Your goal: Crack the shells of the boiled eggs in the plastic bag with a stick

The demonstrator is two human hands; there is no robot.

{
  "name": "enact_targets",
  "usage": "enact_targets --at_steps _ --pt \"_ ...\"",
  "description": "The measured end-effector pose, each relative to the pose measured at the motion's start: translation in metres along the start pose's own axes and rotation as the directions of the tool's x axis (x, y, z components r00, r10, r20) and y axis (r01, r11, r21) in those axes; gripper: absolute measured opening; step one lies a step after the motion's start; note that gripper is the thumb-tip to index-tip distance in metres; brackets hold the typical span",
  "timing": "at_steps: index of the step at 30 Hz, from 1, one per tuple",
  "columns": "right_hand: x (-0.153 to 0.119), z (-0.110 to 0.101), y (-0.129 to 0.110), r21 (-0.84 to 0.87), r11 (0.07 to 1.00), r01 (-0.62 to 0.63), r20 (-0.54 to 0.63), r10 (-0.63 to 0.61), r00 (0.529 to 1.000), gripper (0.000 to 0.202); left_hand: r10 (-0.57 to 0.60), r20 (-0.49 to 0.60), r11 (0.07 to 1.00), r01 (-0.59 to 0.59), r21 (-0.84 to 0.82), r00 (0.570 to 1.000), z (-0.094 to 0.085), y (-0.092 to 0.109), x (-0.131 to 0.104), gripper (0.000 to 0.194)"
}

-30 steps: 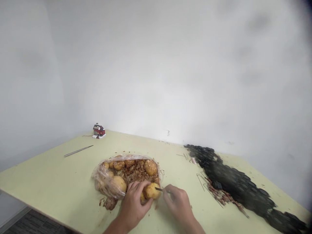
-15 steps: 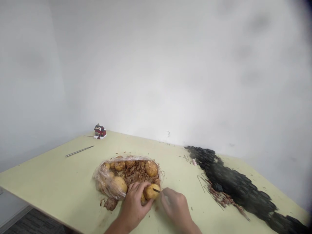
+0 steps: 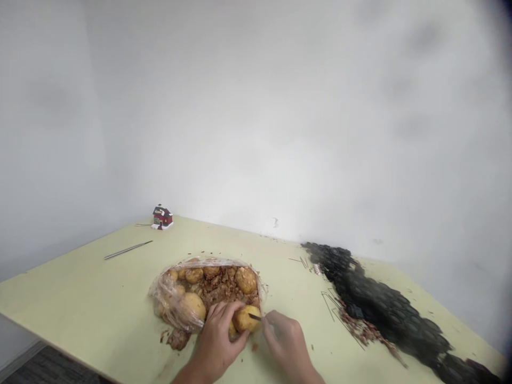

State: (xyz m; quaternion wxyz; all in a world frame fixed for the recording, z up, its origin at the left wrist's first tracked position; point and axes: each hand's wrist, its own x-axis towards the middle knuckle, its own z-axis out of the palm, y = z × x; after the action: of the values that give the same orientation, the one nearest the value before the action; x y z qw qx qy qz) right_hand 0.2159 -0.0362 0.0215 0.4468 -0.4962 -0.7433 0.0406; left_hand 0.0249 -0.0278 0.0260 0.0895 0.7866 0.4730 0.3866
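Head view: a round, yellow-brown potato (image 3: 242, 319) sits between the gripping left hand (image 3: 221, 337) and right hand (image 3: 286, 339), pinching a slim dark tool (image 3: 254, 317).

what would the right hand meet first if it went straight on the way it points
Likely the potato held by the left hand; the dark tool in the right hand overlaps it in view, though depth is unclear.

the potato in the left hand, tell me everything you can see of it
The potato looks rounded, yellow-brown and somewhat uneven in colour. The left hand holds it by the near right part of the clear plastic bag and covers its left side. A thin dark blade, held in the right hand, crosses its right side; whether it cuts in cannot be told.
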Motion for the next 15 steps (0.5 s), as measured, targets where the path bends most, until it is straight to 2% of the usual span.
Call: enact_targets --at_steps 6,15 --pt "0.004 -0.002 0.0 -0.002 1.0 0.031 0.001 -0.031 1.0 0.036 0.001 0.002 1.0 -0.001 -0.01 1.0 0.0 -0.002 0.001 0.039" --pt "-0.001 0.008 0.007 0.009 1.0 0.004 0.044 -0.004 0.999 0.036 -0.044 0.021 0.999 0.045 -0.027 0.999 -0.002 0.0 0.001 0.039"
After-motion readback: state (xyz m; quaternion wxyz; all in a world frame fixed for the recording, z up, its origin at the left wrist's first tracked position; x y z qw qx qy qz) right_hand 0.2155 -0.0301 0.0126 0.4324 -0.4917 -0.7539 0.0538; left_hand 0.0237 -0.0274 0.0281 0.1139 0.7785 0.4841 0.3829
